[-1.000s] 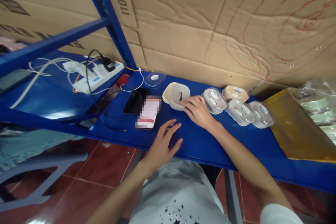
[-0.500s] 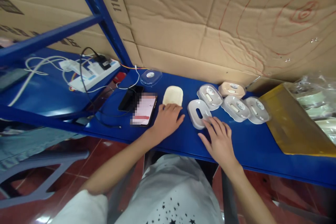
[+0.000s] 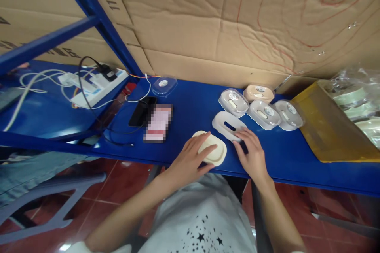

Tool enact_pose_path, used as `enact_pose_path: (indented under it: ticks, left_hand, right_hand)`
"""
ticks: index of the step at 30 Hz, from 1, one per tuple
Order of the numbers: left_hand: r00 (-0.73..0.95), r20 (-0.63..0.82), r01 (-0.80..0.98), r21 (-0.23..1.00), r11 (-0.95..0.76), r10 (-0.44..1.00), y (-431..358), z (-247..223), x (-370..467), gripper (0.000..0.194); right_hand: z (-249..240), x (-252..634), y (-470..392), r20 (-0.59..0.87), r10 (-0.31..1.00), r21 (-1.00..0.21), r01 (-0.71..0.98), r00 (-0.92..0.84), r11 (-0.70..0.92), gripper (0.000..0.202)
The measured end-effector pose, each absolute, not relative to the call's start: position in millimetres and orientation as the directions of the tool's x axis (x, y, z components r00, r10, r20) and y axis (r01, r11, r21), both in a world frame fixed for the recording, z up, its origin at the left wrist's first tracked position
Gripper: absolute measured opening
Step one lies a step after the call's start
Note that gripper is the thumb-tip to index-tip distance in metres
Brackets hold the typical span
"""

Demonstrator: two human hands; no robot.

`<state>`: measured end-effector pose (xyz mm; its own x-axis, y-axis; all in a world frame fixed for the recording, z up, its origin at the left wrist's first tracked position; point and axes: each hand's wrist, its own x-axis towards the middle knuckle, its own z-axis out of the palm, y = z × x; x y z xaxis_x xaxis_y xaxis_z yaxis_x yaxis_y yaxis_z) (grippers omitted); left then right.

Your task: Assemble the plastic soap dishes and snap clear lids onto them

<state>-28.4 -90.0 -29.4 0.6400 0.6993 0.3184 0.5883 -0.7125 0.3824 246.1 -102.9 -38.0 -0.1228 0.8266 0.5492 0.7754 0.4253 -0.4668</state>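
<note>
My left hand [image 3: 197,152] lies over a cream rounded plastic dish [image 3: 219,151] near the table's front edge. Its fingers reach across the dish, with the thumb at the near rim. Just beyond, a light grey oval plastic case [image 3: 221,121] with a dark slot is tilted on the blue table. The fingers of my right hand [image 3: 251,150] grip the case's right end, thumb on the near side. Behind it stand several similar pieces under clear covers with round stickers, among them a grey one [image 3: 233,102] and a peach one [image 3: 258,93].
A clear lid [image 3: 164,86] lies at the back left. Two phones, one lit [image 3: 158,123] and one dark [image 3: 141,111], lie left of my hands. A power strip [image 3: 99,89] with cables is further left. On the right stands a yellow-edged box [image 3: 335,134] holding bagged pieces.
My left hand has brought the cream dish towards me and to the right, turning it. My right hand has closed on the grey case, which now sits tilted and turned.
</note>
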Motion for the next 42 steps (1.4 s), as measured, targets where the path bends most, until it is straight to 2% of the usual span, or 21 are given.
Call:
enact_pose_path:
  ticks: [2, 4, 7, 9, 13, 20, 24, 28, 34, 42]
  left_hand:
    - [0.606, 0.366, 0.600, 0.372, -0.708, 0.706, -91.3, -30.9, -33.4, 0.059]
    - [0.541, 0.390, 0.626, 0.405, -0.667, 0.745, -90.5, -33.8, -39.1, 0.070]
    - [0.484, 0.389, 0.621, 0.478, -0.621, 0.784, -85.9, -40.3, -44.9, 0.088]
    - [0.483, 0.376, 0.617, 0.495, -0.612, 0.791, -82.7, -44.4, -46.4, 0.094]
    - [0.510, 0.350, 0.614, 0.493, -0.617, 0.786, -80.4, -46.5, -51.4, 0.088]
    - [0.566, 0.283, 0.575, 0.537, -0.617, 0.774, -73.9, -38.1, -62.9, 0.059]
    - [0.538, 0.285, 0.573, 0.567, -0.592, 0.793, -64.2, -37.4, -61.7, 0.066]
    - [0.546, 0.311, 0.562, 0.552, -0.616, 0.778, -60.6, -40.5, -62.1, 0.063]
    - [0.570, 0.287, 0.541, 0.574, -0.614, 0.770, -60.9, -42.5, -61.4, 0.064]
    - [0.611, 0.246, 0.543, 0.562, -0.624, 0.753, -57.8, -40.0, -61.6, 0.063]
  right_hand:
    - [-31.5, 242.3, -105.0, 0.559, 0.816, -0.517, 0.708, -0.148, 0.482, 0.029]
    - [-26.2, 235.7, -111.3, 0.527, 0.812, -0.517, 0.664, -0.250, 0.540, 0.032]
    - [-23.9, 217.7, -123.9, 0.463, 0.797, -0.455, 0.668, -0.387, 0.588, 0.034]
    - [-26.3, 203.5, -130.5, 0.440, 0.787, -0.389, 0.697, -0.433, 0.602, 0.036]
    - [-34.2, 189.1, -134.1, 0.433, 0.792, -0.298, 0.760, -0.431, 0.577, 0.040]
    - [-28.0, 210.4, -121.8, 0.363, 0.794, -0.311, 0.740, -0.487, 0.596, 0.042]
    - [-23.0, 215.3, -111.8, 0.353, 0.772, -0.284, 0.726, -0.528, 0.626, 0.040]
    - [-28.9, 216.2, -108.1, 0.356, 0.766, -0.264, 0.728, -0.536, 0.632, 0.040]
    - [-38.7, 220.0, -112.7, 0.464, 0.724, -0.191, 0.740, -0.511, 0.644, 0.043]
    - [-38.7, 218.2, -113.9, 0.513, 0.701, -0.147, 0.754, -0.495, 0.640, 0.034]
